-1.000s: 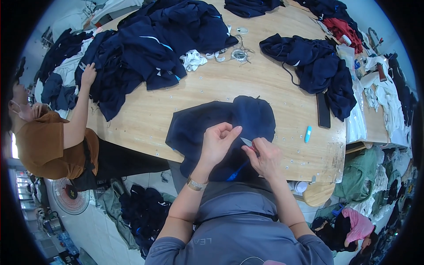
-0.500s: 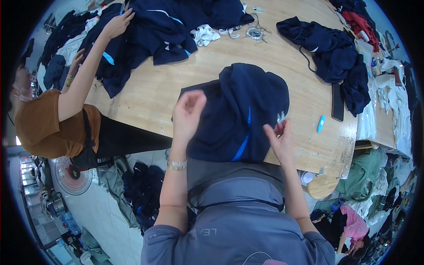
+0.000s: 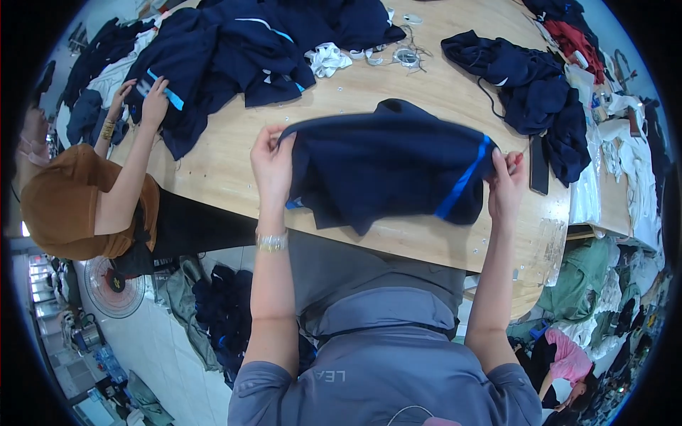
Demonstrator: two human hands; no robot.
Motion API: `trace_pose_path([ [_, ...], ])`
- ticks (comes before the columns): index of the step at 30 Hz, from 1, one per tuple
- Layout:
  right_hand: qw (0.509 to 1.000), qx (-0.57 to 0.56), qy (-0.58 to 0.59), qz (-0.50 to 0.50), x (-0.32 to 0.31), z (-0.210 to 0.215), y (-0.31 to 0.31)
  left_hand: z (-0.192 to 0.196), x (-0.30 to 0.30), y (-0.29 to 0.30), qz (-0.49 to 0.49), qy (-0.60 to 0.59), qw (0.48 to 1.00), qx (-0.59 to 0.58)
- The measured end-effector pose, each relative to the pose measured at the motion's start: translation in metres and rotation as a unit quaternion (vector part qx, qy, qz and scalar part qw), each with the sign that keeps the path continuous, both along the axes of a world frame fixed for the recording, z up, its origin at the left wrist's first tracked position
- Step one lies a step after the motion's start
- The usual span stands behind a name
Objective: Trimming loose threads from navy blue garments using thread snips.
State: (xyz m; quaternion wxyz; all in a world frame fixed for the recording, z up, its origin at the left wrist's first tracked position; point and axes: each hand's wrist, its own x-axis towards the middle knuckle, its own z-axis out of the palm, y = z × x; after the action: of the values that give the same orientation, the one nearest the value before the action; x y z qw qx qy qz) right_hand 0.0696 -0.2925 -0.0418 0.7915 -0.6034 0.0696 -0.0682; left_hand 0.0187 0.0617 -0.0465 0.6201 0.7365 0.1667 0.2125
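Observation:
A navy garment (image 3: 387, 167) with a bright blue stripe is stretched between my hands above the near side of the table. My left hand (image 3: 272, 160) is closed on its left upper corner. At the other end, my right hand (image 3: 506, 186) pinches the edge beside the blue stripe. A small red-and-metal tool (image 3: 516, 165) sticks out from the fingers of that same hand; most of it is hidden. The garment's lower edge hangs loose, and part of it rests near the wooden tabletop (image 3: 234, 160).
A co-worker's hands (image 3: 153, 99) handle navy garments (image 3: 234, 53) at the far left. More navy clothing (image 3: 526, 85) lies at the right, beside a black phone (image 3: 539, 167). White scraps (image 3: 329, 59) and a round clear dish (image 3: 406, 57) sit toward the back. A fan (image 3: 114, 287) stands on the left floor.
My hands have moved apart and taken hold of the garment, which is now lifted and spread sideways. The blue pen-like item is no longer visible. The co-worker's hand came down nearer.

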Motion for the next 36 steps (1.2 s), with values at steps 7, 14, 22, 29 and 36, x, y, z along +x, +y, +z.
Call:
trace_pose_path([
  [7, 0.957, -0.275, -0.021, -0.091, -0.005, -0.061, -0.011, 0.009, 0.007, -0.056, 0.048, -0.056, 0.94, 0.334],
  [14, 0.96, -0.268, -0.01, -0.081, -0.051, -0.113, -0.028, -0.026, -0.055, -0.111, -0.192, -0.018, 0.928, 0.319],
  [22, 0.841, -0.517, -0.14, 0.076, -0.068, -0.078, -0.003, -0.047, -0.048, -0.109, -0.276, 0.049, 0.879, 0.385],
  [29, 0.976, -0.189, -0.007, 0.112, -0.033, -0.07, -0.008, 0.023, -0.018, -0.068, -0.357, 0.082, 0.928, -0.07],
  [36, 0.987, -0.092, -0.06, 0.116, -0.017, -0.013, 0.028, 0.022, 0.009, -0.025, 0.029, 0.004, 0.938, 0.347],
])
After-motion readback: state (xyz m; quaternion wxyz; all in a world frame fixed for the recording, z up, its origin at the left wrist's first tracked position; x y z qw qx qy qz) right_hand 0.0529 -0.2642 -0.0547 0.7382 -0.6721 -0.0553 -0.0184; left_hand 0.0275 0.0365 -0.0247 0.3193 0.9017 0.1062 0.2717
